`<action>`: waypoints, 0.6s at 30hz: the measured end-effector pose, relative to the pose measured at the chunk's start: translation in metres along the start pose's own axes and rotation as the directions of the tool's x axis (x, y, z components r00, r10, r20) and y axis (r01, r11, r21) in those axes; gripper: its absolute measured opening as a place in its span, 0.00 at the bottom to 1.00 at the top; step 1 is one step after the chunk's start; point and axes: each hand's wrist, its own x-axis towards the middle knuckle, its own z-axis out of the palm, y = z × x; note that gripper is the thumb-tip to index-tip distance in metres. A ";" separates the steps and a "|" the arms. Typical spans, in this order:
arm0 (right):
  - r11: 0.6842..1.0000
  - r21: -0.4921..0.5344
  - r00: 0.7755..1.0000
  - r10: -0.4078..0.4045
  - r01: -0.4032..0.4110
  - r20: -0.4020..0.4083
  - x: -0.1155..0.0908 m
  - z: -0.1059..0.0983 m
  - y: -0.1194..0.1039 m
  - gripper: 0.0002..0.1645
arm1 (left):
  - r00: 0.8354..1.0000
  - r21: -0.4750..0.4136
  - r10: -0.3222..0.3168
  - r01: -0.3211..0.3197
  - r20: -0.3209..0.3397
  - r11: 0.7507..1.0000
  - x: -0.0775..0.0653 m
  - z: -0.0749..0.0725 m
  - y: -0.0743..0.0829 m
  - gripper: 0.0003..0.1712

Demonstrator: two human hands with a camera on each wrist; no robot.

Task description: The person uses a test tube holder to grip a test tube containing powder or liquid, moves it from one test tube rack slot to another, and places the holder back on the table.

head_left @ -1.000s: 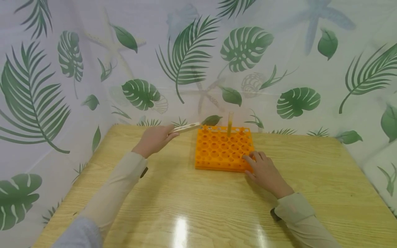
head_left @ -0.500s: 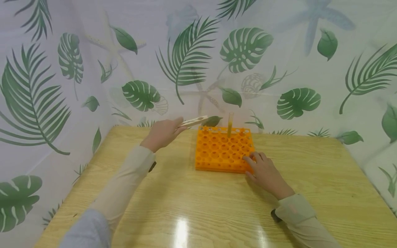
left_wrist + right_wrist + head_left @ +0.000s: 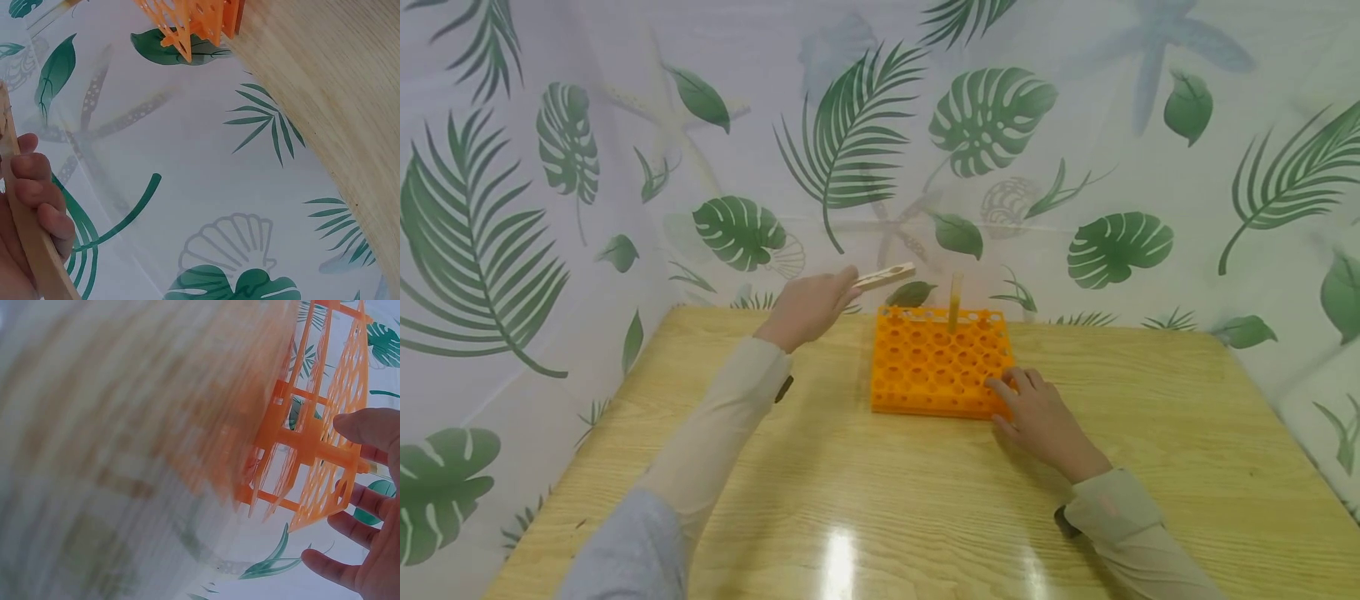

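Note:
In the head view my left hand [image 3: 812, 308] grips a wooden test tube clamp [image 3: 887, 276], raised above the table left of the orange test tube rack [image 3: 895, 400]. The clamp's tip points right, towards the rack's back side. In the left wrist view, curled fingers [image 3: 44, 187] wrap the clamp's wooden handle [image 3: 28, 225]. One test tube [image 3: 954, 304] with yellowish contents stands upright in the rack's back row. My right hand [image 3: 1048, 421] rests at the rack's right front corner, its thumb and a forefinger touching it; the other fingers [image 3: 331, 565] are spread, as the right wrist view shows.
The rack stands on a light wooden table [image 3: 880, 483] near its back edge. Behind it and at both sides hangs a white cloth [image 3: 865, 108] printed with green leaves. In the right wrist view a large blurred area hides much of the left side.
My left hand has moved right and up with the clamp, whose tip now sits higher, above the rack's back left. The right hand, rack and tube stay where they were.

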 end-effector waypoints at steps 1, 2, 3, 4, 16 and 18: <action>1.000 0.000 1.000 0.000 0.000 0.001 0.000 0.000 0.000 0.29 | 1.000 -0.001 -0.003 0.003 -0.003 1.000 0.002 0.000 0.000 0.14; 1.000 -0.001 1.000 0.000 0.000 0.003 0.000 0.000 0.000 0.29 | 1.000 0.000 -0.006 0.006 -0.006 1.000 0.004 0.000 0.001 0.14; 1.000 0.000 1.000 0.001 -0.001 0.006 0.000 0.001 0.001 0.29 | 1.000 -0.002 -0.011 0.011 -0.006 1.000 0.005 0.000 0.001 0.14; 1.000 0.000 1.000 0.002 -0.002 0.010 0.000 0.001 0.001 0.29 | 1.000 -0.001 -0.018 0.018 -0.005 1.000 0.007 0.000 0.001 0.14; 1.000 0.007 1.000 0.000 0.000 0.014 -0.001 0.000 0.001 0.29 | 0.998 0.019 -0.064 0.065 -0.014 0.998 0.022 0.002 0.007 0.13; 1.000 0.008 1.000 -0.001 0.001 0.009 0.000 0.000 0.001 0.29 | 0.998 0.010 -0.058 0.058 -0.022 0.998 0.024 0.003 0.007 0.13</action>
